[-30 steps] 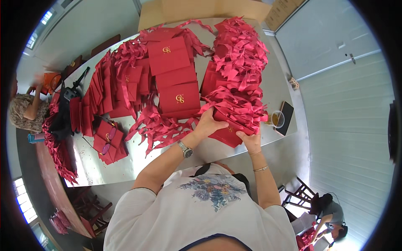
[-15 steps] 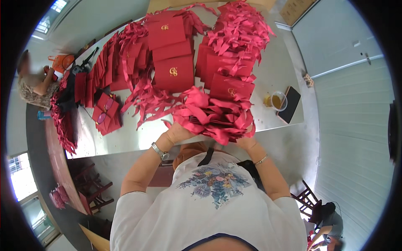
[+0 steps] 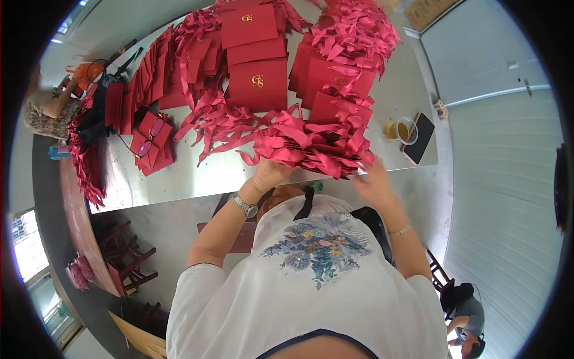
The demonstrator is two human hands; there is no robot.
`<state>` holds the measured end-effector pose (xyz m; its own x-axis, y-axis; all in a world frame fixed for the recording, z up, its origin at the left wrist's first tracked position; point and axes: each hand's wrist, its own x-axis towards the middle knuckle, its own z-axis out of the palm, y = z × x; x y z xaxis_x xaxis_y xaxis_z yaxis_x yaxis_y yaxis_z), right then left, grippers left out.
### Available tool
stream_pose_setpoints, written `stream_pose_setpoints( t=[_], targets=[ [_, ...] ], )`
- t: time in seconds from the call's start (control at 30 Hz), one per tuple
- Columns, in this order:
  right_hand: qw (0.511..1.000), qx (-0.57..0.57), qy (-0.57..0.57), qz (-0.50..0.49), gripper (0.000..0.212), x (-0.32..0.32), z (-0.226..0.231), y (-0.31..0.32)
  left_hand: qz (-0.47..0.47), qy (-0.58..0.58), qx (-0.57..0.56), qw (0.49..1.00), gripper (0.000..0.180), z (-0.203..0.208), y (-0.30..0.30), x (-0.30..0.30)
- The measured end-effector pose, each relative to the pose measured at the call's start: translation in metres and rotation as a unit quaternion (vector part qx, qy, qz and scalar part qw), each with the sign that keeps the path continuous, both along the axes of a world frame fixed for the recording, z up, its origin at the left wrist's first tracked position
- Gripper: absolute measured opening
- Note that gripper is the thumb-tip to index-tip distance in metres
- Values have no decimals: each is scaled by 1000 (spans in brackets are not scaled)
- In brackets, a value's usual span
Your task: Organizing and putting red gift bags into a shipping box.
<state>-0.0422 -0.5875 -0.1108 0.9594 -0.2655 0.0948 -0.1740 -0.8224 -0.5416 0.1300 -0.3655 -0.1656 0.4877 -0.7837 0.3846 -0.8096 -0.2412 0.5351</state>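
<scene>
A bundle of red paper gift bags with ribbon handles [image 3: 317, 146] lies at the table's near edge, its ribbons spilling over the top. My left hand [image 3: 272, 175] grips the bundle's lower left end, the fingertips hidden under it. By the lower right end is my right hand [image 3: 375, 182], slightly blurred, with thumb and fingers apart and nothing seen in them. Just beyond the bundle lie more red bags [image 3: 338, 110] with a gold emblem. Loose pink-red ribbon handles [image 3: 224, 122] spread to its left.
Stacked red bags [image 3: 254, 54] and a ribbon heap [image 3: 356, 36] cover the table's far part. On the right are a plastic cup of brownish liquid [image 3: 406, 130] and a dark flat phone-like device [image 3: 421, 137]. Glasses [image 3: 149, 137] rest on bags at left. Two other people are nearby.
My right hand has come out from the bundle's right end, down and to the right. The left hand stays at the bundle. The whole view has shifted slightly.
</scene>
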Motion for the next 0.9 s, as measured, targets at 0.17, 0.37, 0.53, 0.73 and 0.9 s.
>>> stream_pose_setpoints(
  t=[0.17, 0.37, 0.53, 0.73, 0.9],
  targets=[
    [967, -61, -244, -32, 62, 25, 106, 9, -69, -74, 82, 991, 54, -5, 2, 4],
    [971, -155, 34, 181, 97, 83, 80, 67, -182, 438, -101, 874, 59, 31, 1, -2],
    [971, -149, 28, 183, 95, 82, 79, 67, -170, 61, 13, 983, 74, 28, 1, 5],
    [968, 41, -185, -166, 64, 71, 43, 4, -118, -149, 114, 975, 50, -11, 5, 2],
    [930, 129, -92, -331, 62, 62, -56, -42, -174, 43, 97, 979, 50, -17, 6, -5]
  ],
)
